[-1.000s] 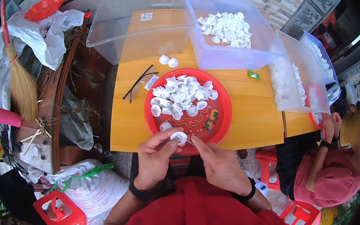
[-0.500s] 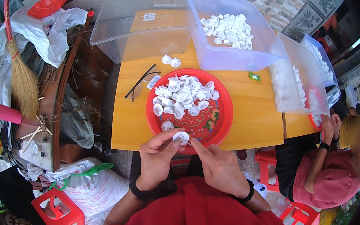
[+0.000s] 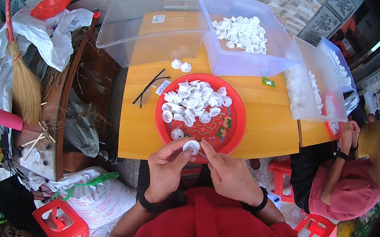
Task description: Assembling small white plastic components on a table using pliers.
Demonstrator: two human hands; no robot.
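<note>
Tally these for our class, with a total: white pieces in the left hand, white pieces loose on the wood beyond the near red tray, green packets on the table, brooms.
White piece in the left hand: 1
Loose white pieces beyond the red tray: 2
Green packet: 1
Broom: 1
Total: 5

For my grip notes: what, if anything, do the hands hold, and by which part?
The left hand pinches a white round piece by its left edge. The right hand grips a thin tool, its held end hidden.
</note>
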